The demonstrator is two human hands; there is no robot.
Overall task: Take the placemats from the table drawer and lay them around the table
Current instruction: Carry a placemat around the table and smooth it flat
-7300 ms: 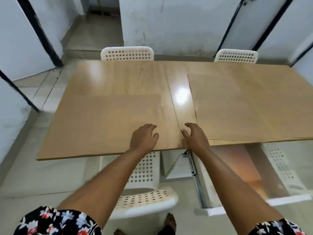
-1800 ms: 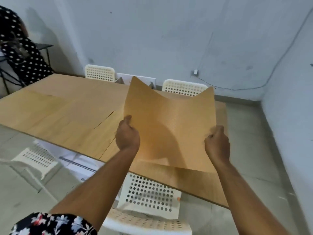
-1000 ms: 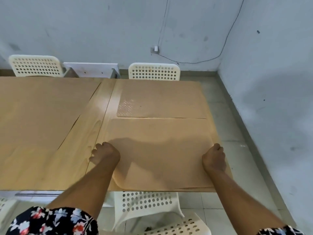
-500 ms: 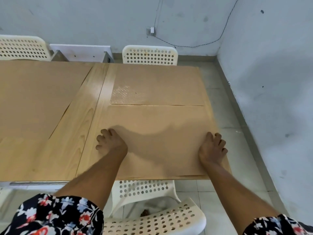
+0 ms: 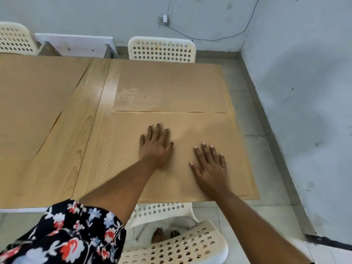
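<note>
Seen from above, a tan placemat [image 5: 122, 164] lies flat at the near right corner of the wooden worktop [image 5: 80, 130], its long axis running left to right along the near edge. Both hands rest on it, palms down, fingers straight and spread, gripping nothing. The left hand [image 5: 156, 147] sits near the mat's middle; the right hand [image 5: 210, 166] lies just beside it, closer to the near edge and the right edge. A second placemat [image 5: 171, 86] lies directly beyond, edges almost touching. Smoothing outward looks likely: the left hand would sweep left, the right hand right.
</note>
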